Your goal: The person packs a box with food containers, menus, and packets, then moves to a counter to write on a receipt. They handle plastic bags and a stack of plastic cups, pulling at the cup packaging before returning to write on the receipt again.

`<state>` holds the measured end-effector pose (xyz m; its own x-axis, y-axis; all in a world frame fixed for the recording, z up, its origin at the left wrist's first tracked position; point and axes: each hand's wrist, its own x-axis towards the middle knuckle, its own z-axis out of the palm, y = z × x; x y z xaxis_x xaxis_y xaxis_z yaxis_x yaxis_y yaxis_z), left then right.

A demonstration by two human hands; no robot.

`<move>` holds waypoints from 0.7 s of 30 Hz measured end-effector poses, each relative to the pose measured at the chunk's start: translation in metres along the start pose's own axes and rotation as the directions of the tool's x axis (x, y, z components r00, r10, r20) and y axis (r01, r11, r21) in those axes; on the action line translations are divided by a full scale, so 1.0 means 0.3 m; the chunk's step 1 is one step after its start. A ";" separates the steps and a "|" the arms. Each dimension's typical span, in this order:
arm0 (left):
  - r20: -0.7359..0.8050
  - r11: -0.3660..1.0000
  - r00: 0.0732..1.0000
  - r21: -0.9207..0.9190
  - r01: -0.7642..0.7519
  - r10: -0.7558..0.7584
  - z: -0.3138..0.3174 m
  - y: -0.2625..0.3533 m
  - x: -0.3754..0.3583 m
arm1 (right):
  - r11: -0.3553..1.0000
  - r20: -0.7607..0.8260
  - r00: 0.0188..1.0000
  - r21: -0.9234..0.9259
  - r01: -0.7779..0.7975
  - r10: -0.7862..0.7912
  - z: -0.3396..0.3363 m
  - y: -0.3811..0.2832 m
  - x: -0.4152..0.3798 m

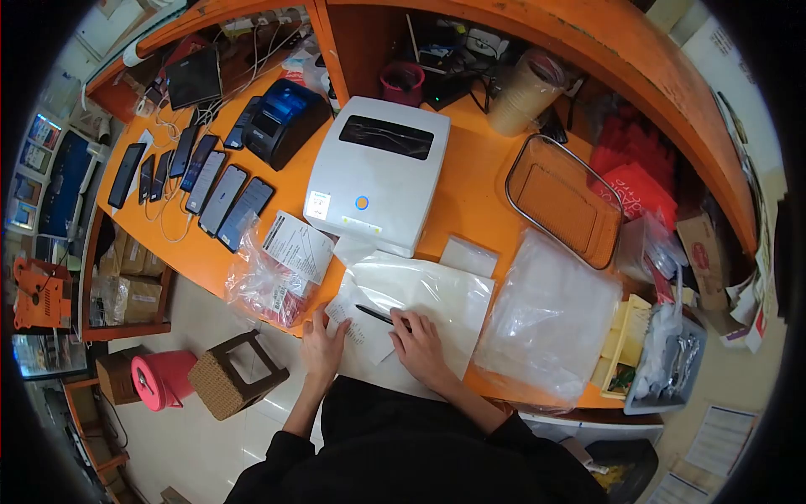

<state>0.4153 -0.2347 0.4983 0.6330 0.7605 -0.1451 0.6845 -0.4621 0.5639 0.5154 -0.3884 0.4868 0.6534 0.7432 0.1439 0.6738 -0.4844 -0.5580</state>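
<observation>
Both forearms reach forward from dark sleeves over the counter's front edge, elbows bent and hands a little apart, palms down.

The left hand lies at the left side of a small paper slip, its thumb stretched over the slip and away from the fingers, which point toward the counter's back edge; whether they pinch the paper, I cannot tell. The right hand is at the slip's right side, wrist angled inward, its bent fingers closed on one end of a black pen. The pen slants across the top of the slip, its free end toward the back left.

The slip lies on a glossy white sheet along the counter's front edge. A clear bag sits just beside the left hand, near that edge; a stack of plastic bags lies to the right. Behind the sheet stands a white printer.
</observation>
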 end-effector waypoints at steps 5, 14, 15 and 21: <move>-0.233 0.969 0.941 0.106 -0.225 0.244 0.026 0.060 -0.029 | 1.000 -0.288 0.957 0.017 0.027 -0.021 -0.089 0.178 0.070; 0.091 0.899 0.918 0.187 -0.396 0.386 0.173 0.100 -0.074 | 0.921 0.133 0.916 0.037 -0.387 0.379 -0.310 0.488 0.282; 0.087 0.901 0.920 0.189 -0.391 0.382 0.166 0.094 -0.069 | 0.858 0.219 0.889 0.250 -0.449 0.401 -0.320 0.493 0.279; -0.138 0.933 0.931 -0.080 -0.350 0.338 0.069 0.046 -0.044 | 0.897 -0.725 0.571 0.439 -0.046 0.384 -0.454 0.441 0.172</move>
<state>0.4239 -0.2605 0.4912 0.7708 0.6147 0.1672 0.3880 -0.6612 0.6421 0.6851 -0.4771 0.5317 0.8825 -0.0965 0.4604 0.4229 -0.2660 -0.8663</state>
